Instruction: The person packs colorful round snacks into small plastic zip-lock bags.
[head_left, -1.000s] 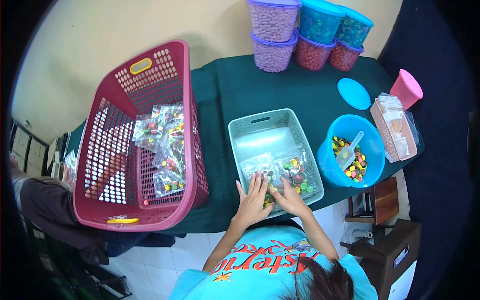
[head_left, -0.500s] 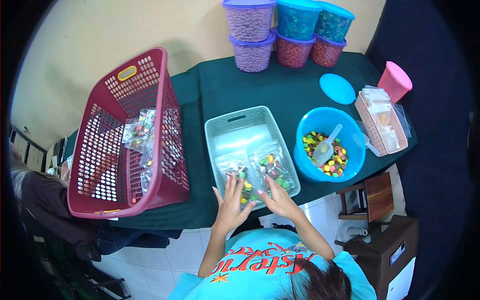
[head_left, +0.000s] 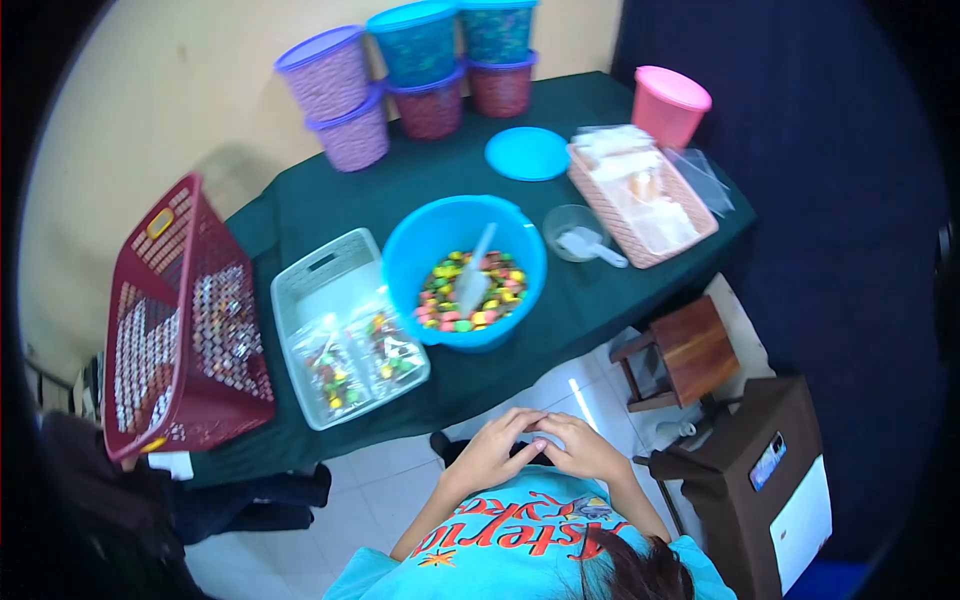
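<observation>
Both hands are together in front of the turquoise shirt, off the table's front edge. My left hand (head_left: 495,452) has its fingers pressed together and bent toward the other hand. Against its fingertips rest the curled fingers of my right hand (head_left: 582,449); I see nothing held in either. Closest on the table is a pale green tray (head_left: 345,405) with clear bags of colourful candies (head_left: 335,378) lying in its front half. Right of it stands a blue tub (head_left: 400,262) of loose candies (head_left: 440,300), with a translucent scoop (head_left: 474,285) stuck in them.
A maroon basket (head_left: 185,330) holding filled bags stands left. Lidded tubs (head_left: 425,62) are stacked at the back, near a blue lid (head_left: 527,153). On the right are a clear bowl with a scoop (head_left: 590,245), a pink basket (head_left: 640,250) of packets, a pink container (head_left: 668,108) and a wooden stool (head_left: 695,350).
Both hands have left the bags in the tray and come together near the body. The view has swung right, so the table's things appear farther left.
</observation>
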